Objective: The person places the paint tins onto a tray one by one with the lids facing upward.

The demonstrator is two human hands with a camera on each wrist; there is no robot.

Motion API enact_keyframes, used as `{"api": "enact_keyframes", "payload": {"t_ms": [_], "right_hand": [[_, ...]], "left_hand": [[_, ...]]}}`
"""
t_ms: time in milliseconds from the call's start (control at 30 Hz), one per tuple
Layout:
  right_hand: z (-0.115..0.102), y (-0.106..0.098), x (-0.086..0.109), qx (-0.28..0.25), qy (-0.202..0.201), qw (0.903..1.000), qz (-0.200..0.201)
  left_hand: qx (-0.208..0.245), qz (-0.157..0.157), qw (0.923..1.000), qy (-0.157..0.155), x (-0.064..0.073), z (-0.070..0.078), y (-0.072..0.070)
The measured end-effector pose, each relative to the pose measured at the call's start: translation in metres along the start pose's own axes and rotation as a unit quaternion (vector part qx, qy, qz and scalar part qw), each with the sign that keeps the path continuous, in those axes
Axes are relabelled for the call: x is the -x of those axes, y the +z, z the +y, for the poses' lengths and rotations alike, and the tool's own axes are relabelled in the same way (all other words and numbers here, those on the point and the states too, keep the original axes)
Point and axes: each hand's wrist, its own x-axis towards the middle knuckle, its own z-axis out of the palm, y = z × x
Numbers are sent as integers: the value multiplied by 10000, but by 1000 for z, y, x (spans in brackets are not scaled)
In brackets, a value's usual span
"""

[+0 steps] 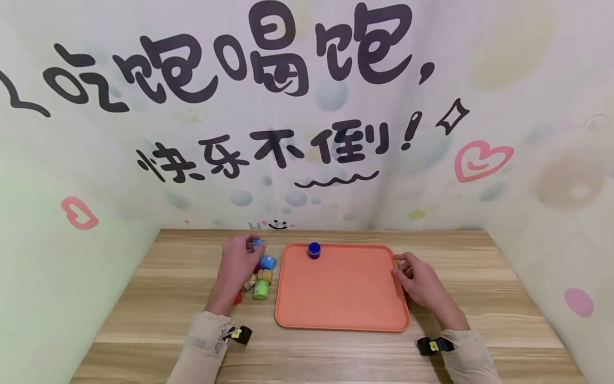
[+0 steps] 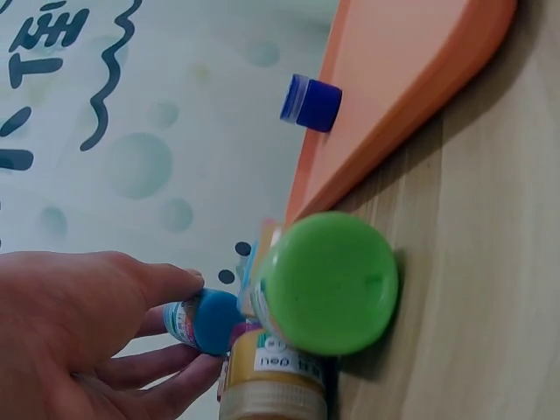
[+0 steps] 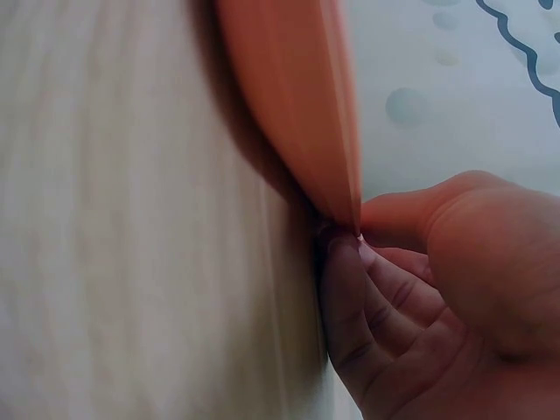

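Thumb and fingers of my left hand [image 1: 240, 261] pinch a small blue paint jar [image 2: 217, 322] at the back, left of the tray. Just below that hand a cluster of similar jars lies on the table: another blue jar [image 1: 268, 262], a yellow-brown jar [image 1: 265, 275], a green jar [image 1: 261, 289] and a partly hidden red one [image 1: 237, 297]. On the orange tray [image 1: 342, 293] a dark blue jar [image 1: 314, 250] stands near the back edge. My right hand [image 1: 422, 282] holds the tray's right rim [image 3: 337, 149] between thumb and fingers.
The wooden table [image 1: 326, 360] reaches back to a wall covering [image 1: 307, 208] with black lettering. Side panels close off the left and right. Black bands with cameras sit on both wrists.
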Motion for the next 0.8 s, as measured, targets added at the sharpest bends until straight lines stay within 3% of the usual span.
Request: {"api": "enact_keyframes", "payload": {"t_ms": [367,800], "right_hand": [[1,1,-1,45,-11,10000,24],[1,0,0,21,-36,10000,9]], "left_hand": [[294,-71,9986,430,7,11,6],[386,-267,9977,491,8,28,9]]}}
